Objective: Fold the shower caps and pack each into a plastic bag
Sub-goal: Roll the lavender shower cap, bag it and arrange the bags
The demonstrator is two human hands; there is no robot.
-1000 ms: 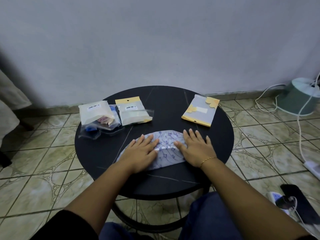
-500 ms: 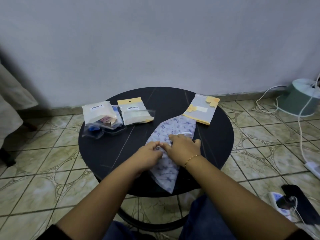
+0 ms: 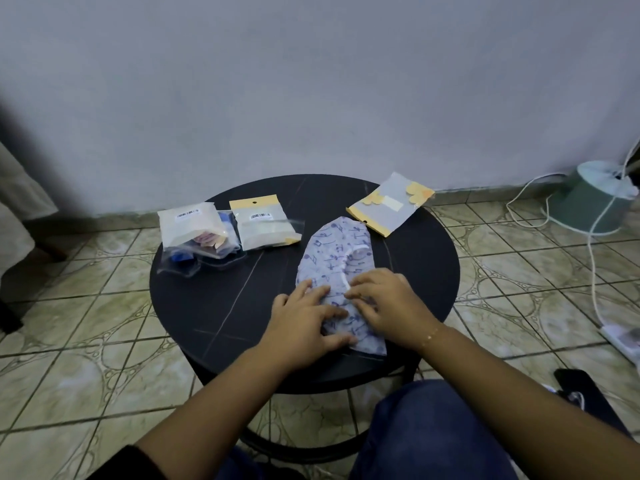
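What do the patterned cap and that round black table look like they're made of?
The cap looks like thin, soft plastic film or light fabric: it lies limp and creases under the left hand and right hand, with a matte blue print. The table looks like dark stone or a stone-look laminate, going by its pale veins and faint sheen.

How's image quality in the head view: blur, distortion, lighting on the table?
Head view: dim, flat light, no harsh glare on the round black table; wide-angle bending toward the edges, floor tiles curve; left hand and right hand slightly soft on the blue-patterned white shower cap; barcodes on the clear plastic packets unreadable.
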